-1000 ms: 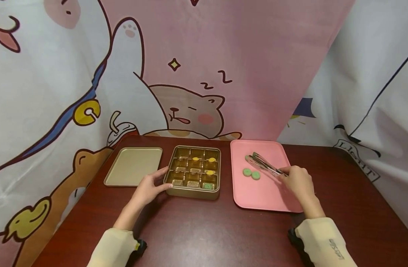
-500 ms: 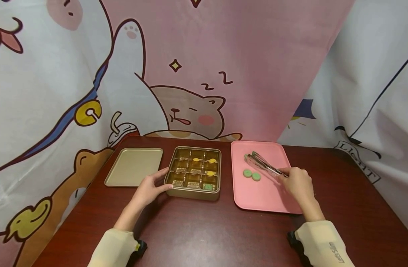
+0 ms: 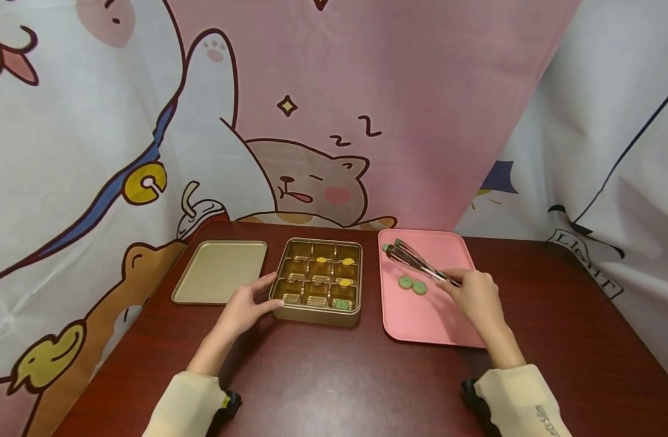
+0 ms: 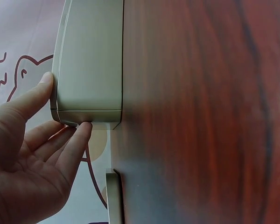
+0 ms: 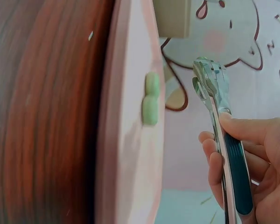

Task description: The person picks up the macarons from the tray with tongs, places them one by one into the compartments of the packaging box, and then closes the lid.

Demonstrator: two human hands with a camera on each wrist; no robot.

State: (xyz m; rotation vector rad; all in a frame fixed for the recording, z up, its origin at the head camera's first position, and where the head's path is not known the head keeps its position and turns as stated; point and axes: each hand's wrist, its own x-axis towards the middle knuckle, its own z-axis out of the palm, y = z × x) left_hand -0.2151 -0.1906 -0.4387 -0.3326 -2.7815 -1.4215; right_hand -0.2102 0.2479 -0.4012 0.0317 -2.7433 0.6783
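Observation:
My left hand (image 3: 245,311) grips the left side of a gold tin box (image 3: 314,314), thumb at its rim and fingertips against the side wall (image 4: 88,88). A brown divided insert fills the box; a round green cookie (image 3: 341,304) lies in its front right compartment, and several compartments hold small yellow pieces (image 3: 345,282). Over the pink tray (image 3: 427,321), my right hand (image 3: 476,294) holds metal tongs (image 3: 418,262) with dark handle grips. At the tongs' tips shows another green cookie (image 3: 385,247). Two more green cookies (image 3: 412,285) lie side by side on the tray.
Left of the box lies a flat gold lid (image 3: 219,273) on the dark red wooden table (image 3: 334,382). Cartoon-printed cloth (image 3: 421,121) hangs behind the table and along both sides.
The tongs have moved left and slightly up from the tray, and the green cookie at their tips has moved with them. The left hand and the box have stayed in place.

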